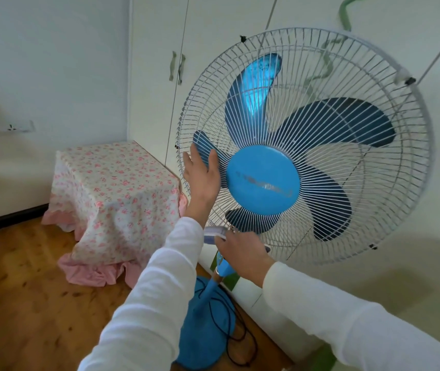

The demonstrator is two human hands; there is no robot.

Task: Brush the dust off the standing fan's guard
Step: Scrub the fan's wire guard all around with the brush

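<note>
The standing fan's white wire guard (pixel 374 76) fills the right of the view, tilted, with dark blue blades and a light blue hub (pixel 263 180) behind it. My left hand (pixel 203 175) lies flat against the guard's left side, fingers extended, holding nothing. Below the hub, my right hand (pixel 243 253) is closed on a small white and blue brush (pixel 215 233), whose head sits at the guard's lower edge. The brush's handle is hidden in my hand.
The fan's blue pole (pixel 223 269) goes down to a round blue base (pixel 203 330) with a black cord (pixel 240 338) looped on the wooden floor. A floral-covered box or table (pixel 112 194) stands to the left. White wardrobe doors (pixel 154 76) are right behind the fan.
</note>
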